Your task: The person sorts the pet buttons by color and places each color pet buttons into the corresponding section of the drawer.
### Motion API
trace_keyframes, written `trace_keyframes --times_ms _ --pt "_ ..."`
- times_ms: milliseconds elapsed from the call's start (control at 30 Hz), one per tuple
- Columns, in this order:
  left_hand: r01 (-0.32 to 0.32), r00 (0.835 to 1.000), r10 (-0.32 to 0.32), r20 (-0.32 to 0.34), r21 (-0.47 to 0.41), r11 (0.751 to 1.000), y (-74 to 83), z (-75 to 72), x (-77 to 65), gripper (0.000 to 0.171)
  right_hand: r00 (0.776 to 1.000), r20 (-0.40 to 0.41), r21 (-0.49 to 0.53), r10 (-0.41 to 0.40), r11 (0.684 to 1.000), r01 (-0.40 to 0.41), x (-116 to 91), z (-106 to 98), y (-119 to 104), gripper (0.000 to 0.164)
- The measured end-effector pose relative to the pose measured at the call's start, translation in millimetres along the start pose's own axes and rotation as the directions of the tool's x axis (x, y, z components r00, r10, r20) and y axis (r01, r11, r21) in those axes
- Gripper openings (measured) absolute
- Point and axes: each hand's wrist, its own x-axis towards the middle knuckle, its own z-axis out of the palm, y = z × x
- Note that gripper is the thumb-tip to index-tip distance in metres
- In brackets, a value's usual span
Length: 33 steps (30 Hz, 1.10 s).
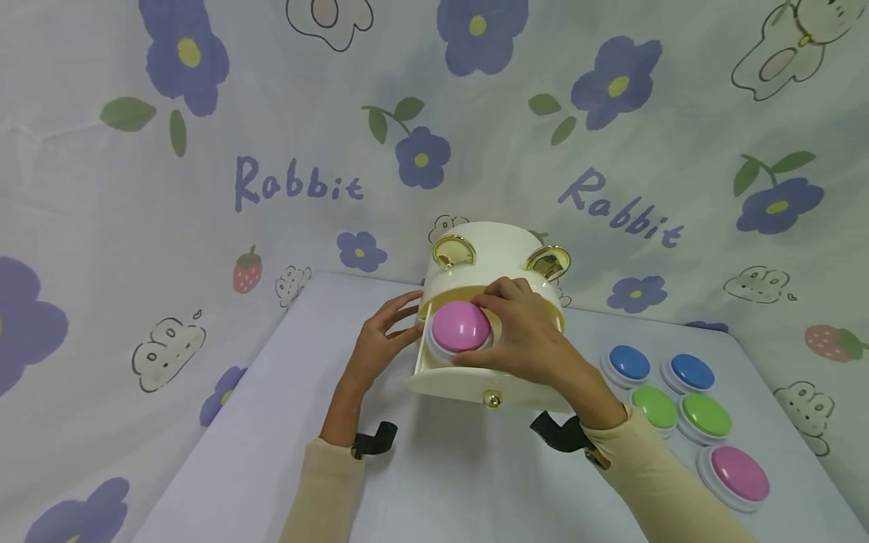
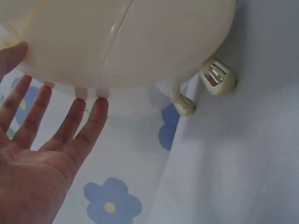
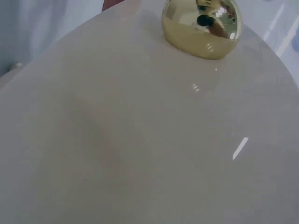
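Note:
A cream rounded box [image 1: 490, 245] with two gold ears stands at the back of the table, its drawer [image 1: 448, 383] pulled out toward me. Inside the drawer's left part is a pink push button [image 1: 460, 326] on a white base. My right hand [image 1: 526, 332] pinches this button from its right side, thumb at the front and fingers behind. My left hand [image 1: 380, 343] is at the box's left side; in the left wrist view its fairly straight fingertips [image 2: 99, 106] touch the cream shell. The drawer front with its gold knob [image 3: 201, 30] fills the right wrist view, where the right hand is hidden.
To the right on the white table [image 1: 434, 483] lie two blue buttons [image 1: 629, 363], two green buttons [image 1: 706, 415] and another pink button [image 1: 740, 473]. A flower-print cloth [image 1: 305, 113] hangs behind. Small gold feet [image 2: 218, 78] hold the box above the table.

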Motion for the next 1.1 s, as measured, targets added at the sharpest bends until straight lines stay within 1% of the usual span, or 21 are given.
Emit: trace_keyframes --times_ms 100,200,267,367,467,533,633,733,800,900,1100 --pt "-0.004 1.0 0.004 -0.001 -0.003 1.0 0.4 0.6 -0.1 0.057 1.0 0.008 -0.007 -0.015 1.0 0.016 -0.6 -0.1 0.6 0.078" --pt "0.0 1.0 0.0 -0.001 0.004 1.0 -0.3 1.2 0.0 0.057 1.0 0.014 0.01 -0.026 1.0 0.026 -2.6 -1.0 2.3 0.079" --pt "0.002 1.0 -0.002 0.002 0.009 1.0 -1.1 1.8 0.3 0.057 1.0 0.012 0.045 -0.024 0.999 0.023 -5.5 -2.8 4.4 0.076" --pt "0.003 1.0 -0.003 0.005 0.026 1.0 -1.3 3.5 0.9 0.058 1.0 -0.01 0.107 -0.015 0.994 0.016 -13.1 -7.7 10.4 0.066" --pt "0.001 1.0 -0.001 0.008 0.036 0.999 -0.5 5.5 1.7 0.057 0.998 -0.063 0.146 0.003 0.989 0.007 -25.2 -13.9 19.6 0.057" --pt "0.0 1.0 0.0 0.009 0.038 0.999 0.2 7.0 2.2 0.057 0.993 -0.121 0.153 0.006 0.988 0.013 -35.5 -18.0 27.4 0.052" --pt "0.006 1.0 -0.006 0.007 0.037 0.999 1.6 8.0 2.1 0.057 0.976 -0.217 0.151 0.005 0.988 0.028 -54.3 -24.1 40.9 0.048" --pt "0.013 1.0 -0.013 0.003 0.039 0.999 1.9 7.3 1.9 0.057 0.957 -0.29 0.135 0.019 0.991 0.021 -74.7 -29.1 56.1 0.045" --pt "0.014 1.0 -0.014 0.0 0.04 0.999 1.6 6.2 1.7 0.057 0.949 -0.313 0.119 0.045 0.993 -0.008 -88.2 -30.8 66.4 0.043" --pt "0.015 1.0 -0.015 -0.006 0.041 0.999 0.9 4.5 1.3 0.057 0.941 -0.324 0.087 0.098 0.994 -0.073 -107.8 -30.4 81.9 0.041" --pt "0.003 1.0 -0.003 -0.009 0.035 0.999 -0.4 2.0 0.1 0.057 0.927 -0.311 0.068 0.21 0.978 -0.198 -145.9 -24.0 115.0 0.042"
